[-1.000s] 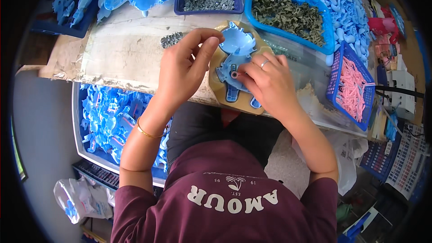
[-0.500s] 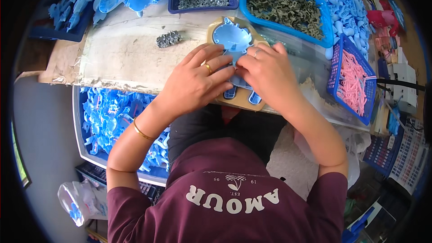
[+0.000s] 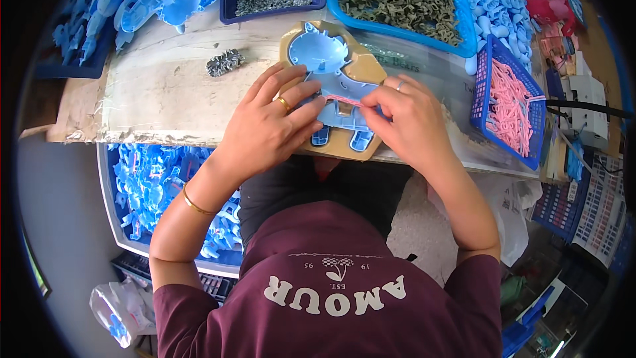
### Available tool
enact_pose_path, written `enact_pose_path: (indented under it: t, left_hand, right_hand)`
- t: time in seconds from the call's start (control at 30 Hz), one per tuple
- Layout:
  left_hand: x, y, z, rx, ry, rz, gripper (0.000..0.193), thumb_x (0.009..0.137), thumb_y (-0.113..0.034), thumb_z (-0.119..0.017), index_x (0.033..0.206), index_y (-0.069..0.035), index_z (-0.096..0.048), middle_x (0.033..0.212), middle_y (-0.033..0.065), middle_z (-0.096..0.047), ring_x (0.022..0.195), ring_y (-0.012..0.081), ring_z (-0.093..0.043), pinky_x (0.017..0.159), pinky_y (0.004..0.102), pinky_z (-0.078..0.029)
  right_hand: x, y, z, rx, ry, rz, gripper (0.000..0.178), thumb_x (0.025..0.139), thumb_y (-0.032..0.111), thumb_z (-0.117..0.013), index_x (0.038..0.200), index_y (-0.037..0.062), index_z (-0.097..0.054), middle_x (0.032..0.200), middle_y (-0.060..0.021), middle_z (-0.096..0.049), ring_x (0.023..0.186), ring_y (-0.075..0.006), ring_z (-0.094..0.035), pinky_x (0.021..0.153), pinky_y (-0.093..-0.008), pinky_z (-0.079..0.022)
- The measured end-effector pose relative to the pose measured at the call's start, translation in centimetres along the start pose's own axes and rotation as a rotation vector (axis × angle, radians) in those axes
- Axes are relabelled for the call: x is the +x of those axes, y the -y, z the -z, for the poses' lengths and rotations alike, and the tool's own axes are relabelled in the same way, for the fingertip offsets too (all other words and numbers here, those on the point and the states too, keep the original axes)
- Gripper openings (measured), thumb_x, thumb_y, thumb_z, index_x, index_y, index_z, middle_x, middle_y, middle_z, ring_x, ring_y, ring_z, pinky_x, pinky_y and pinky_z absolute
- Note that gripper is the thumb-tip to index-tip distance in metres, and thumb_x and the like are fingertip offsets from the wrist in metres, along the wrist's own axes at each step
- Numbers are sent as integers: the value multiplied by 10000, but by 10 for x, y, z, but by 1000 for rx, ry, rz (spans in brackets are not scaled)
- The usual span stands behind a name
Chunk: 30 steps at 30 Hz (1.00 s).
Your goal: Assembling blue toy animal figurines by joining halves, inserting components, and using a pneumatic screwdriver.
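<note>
A light blue plastic toy half-shell (image 3: pixel 319 53), hollow side up, lies in a tan fixture (image 3: pixel 361 66) at the table's near edge. Across its lower part runs a thin pink plastic strip (image 3: pixel 343 100). Thumb and fingers of my right hand (image 3: pixel 411 119) pinch the strip's right end. My left hand (image 3: pixel 265 119) rests over the shell's left side, fingers stretched and slightly apart, tips close to the strip's left end. Its thumb is hidden, as is whatever lies beneath the palm.
A small heap of metal parts (image 3: pixel 225 62) lies left of the fixture. Beyond are a dark blue tray of silvery parts (image 3: pixel 227 16), a blue tray of dark clips (image 3: pixel 336 0) and piled blue pieces. A basket of pink strips (image 3: pixel 478 96) stands right; a bin of blue shells (image 3: pixel 106 192) sits lower left.
My right hand has drawn back to the right of the shell, and the pink strip now shows between the hands. My left hand still lies over the shell's left side.
</note>
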State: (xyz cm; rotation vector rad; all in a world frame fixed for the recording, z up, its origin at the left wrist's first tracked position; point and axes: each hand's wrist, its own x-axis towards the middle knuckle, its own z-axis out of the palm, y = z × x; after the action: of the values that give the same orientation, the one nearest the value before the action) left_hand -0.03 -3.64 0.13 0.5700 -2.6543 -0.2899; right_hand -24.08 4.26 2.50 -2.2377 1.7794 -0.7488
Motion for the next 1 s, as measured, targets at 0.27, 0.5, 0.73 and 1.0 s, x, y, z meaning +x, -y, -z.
enact_pose_path:
  t: [0.27,0.5,0.73,1.0]
  left_hand:
    - [-2,-3,3,-45,-60,12,294,866,-233,-737,1124,-99,-694,1248,82,-632,1257,325,-544,1113,483,-421]
    - [16,31,21,-59,-344,197,159,892,-161,-693,1020,-70,-667,974,91,-668,884,319,-627,761,418,-533]
    - [63,114,35,375,-36,515,163,877,-261,-728,911,-104,-753,944,96,-726,899,307,-693,744,416,-557]
    - [112,116,26,335,212,575,171,816,-238,-778,918,-101,-772,969,134,-761,932,330,-737,803,424,-586]
  right_hand:
    - [21,11,16,23,154,7,182,804,150,-791,938,53,-714,764,-67,-603,766,-264,-620,689,-400,-483]
    - [162,76,34,162,-700,460,490,839,122,-792,1249,19,-545,817,-69,-627,709,-171,-615,638,-319,-502]
    - [199,111,83,619,-199,-55,478,903,123,-739,1296,-43,-524,871,-84,-686,735,-148,-696,684,-289,-554]
    - [179,78,63,782,-216,25,348,893,93,-758,1180,-6,-587,931,-39,-648,737,-113,-660,684,-268,-546]
